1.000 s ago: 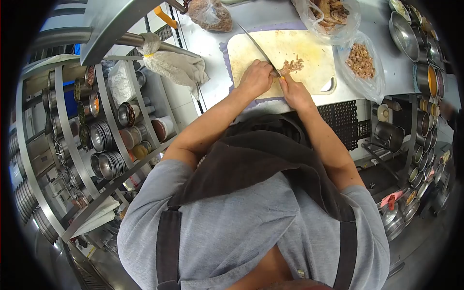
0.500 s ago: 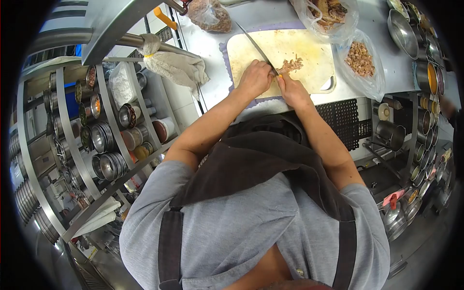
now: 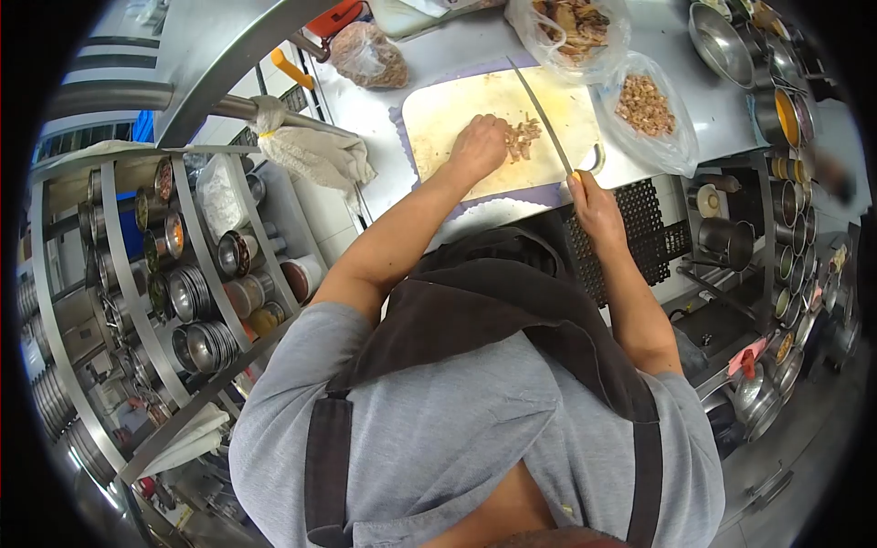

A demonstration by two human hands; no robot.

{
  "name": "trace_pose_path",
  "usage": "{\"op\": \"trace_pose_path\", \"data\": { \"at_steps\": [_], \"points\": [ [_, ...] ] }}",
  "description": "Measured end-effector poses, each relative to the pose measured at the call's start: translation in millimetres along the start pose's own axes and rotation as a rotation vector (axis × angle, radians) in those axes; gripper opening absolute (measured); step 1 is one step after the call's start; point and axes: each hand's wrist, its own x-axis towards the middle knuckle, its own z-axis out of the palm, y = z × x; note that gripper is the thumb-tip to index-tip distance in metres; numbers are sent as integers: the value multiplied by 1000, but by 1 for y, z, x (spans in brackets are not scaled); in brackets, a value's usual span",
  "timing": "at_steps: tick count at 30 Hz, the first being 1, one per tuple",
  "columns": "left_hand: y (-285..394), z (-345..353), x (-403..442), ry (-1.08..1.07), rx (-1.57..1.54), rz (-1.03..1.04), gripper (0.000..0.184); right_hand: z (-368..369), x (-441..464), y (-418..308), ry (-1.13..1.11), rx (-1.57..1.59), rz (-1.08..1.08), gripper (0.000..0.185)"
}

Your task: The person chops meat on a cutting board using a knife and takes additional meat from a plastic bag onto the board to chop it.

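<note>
My right hand (image 3: 597, 208) grips the yellow handle of a long knife (image 3: 543, 117). Its blade slants up and left over the right part of a pale cutting board (image 3: 438, 114), clear of the meat. On the board, my left hand (image 3: 480, 146) rests with curled fingers against the left side of a small pile of chopped meat (image 3: 523, 139). Whatever lies under those fingers is hidden. To the right of the board is an open plastic bag of diced meat (image 3: 645, 105). Larger browned pieces fill another plastic bag (image 3: 574, 29) at the board's far edge.
A tied bag of minced-looking food (image 3: 369, 55) lies at the back left. A cloth (image 3: 306, 151) hangs from a metal bar on the left. Metal bowls (image 3: 722, 44) stand at the far right. Shelves of stacked bowls (image 3: 206, 347) fill the left side.
The knife and my right hand have moved right, away from my left hand and the meat. My left hand stays by the pile. The whole view has shifted slightly.
</note>
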Motion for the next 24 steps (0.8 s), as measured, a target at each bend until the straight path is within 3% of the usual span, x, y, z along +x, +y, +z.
{"op": "trace_pose_path", "data": {
  "at_steps": [7,10,12,17,22,24],
  "points": [
    [12,-14,16,-83,-274,-202,24,8,-17,-2,2,-124,64,43],
    [8,-13,16,-37,-225,-58,24,22,-12,-10,-44,-33,-21,46],
    [3,-16,14,-20,-219,-79,23,21,-9,-15,-68,1,-6,48],
    [-6,-12,5,160,-271,-124,22,0,-17,-27,-115,174,231,46],
    [2,1,8,214,-207,92,32,-1,-37,8,-65,288,217,44],
    [14,10,5,204,-112,132,37,10,-46,29,-82,596,254,42]
  ]
}}
